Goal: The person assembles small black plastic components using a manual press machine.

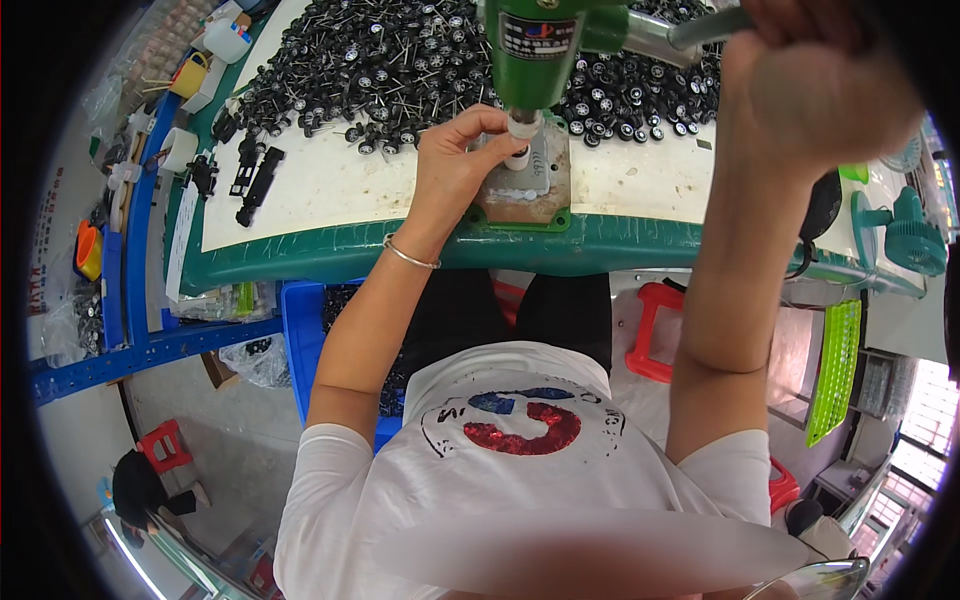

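Observation:
A green hand press (535, 60) stands at the table edge, its white tip low over a white post (517, 160) on the metal base plate (540, 170). My left hand (462, 150) reaches in from the left, thumb and forefinger pinched at the gap between tip and post. A small dark piece, seemingly a black wheel (518, 151), shows there, mostly hidden by the fingers. Raised at the upper right, my right hand (835, 95) is closed round the end of the press lever (708, 28); its fingers are partly dark and cut off by the picture's edge.
Behind the press lies a large heap of small black wheels (370, 60) with metal axles. Black plastic parts (258, 185) rest on the table's left. A teal fan (912, 230) stands at the right. Below are a blue bin (303, 335) and a red stool (652, 330).

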The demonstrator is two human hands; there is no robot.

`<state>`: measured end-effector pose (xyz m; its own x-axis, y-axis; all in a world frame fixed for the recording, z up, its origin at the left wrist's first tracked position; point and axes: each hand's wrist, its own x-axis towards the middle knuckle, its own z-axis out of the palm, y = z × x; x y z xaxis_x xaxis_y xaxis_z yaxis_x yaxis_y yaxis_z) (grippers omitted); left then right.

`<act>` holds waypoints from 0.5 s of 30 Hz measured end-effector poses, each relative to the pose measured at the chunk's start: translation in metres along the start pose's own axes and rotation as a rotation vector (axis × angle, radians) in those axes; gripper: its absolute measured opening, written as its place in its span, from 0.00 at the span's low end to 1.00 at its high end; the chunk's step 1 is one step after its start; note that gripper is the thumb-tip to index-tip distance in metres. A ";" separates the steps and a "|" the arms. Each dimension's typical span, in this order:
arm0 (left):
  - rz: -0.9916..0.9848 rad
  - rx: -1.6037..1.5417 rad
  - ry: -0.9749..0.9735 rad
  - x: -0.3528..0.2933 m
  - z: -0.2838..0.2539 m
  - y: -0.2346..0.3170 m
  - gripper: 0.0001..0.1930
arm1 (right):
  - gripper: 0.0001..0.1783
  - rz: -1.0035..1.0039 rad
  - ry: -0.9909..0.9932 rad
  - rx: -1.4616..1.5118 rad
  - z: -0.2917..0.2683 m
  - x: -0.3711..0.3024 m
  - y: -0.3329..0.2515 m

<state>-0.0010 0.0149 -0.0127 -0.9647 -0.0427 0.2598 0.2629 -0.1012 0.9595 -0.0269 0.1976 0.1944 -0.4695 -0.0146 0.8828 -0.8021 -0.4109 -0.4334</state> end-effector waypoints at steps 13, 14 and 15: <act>-0.055 0.086 -0.017 -0.007 0.007 0.009 0.15 | 0.19 0.189 0.279 -0.146 0.021 0.019 0.005; -0.048 0.082 -0.013 -0.006 0.009 0.010 0.15 | 0.16 0.280 0.042 0.047 -0.019 0.040 0.020; -0.023 0.023 -0.003 -0.005 0.009 0.006 0.14 | 0.13 0.731 0.049 0.722 -0.036 0.057 0.036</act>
<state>0.0050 0.0238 -0.0074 -0.9705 -0.0378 0.2381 0.2404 -0.0788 0.9675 -0.0955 0.2151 0.2227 -0.7814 -0.4509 0.4314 0.0915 -0.7666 -0.6356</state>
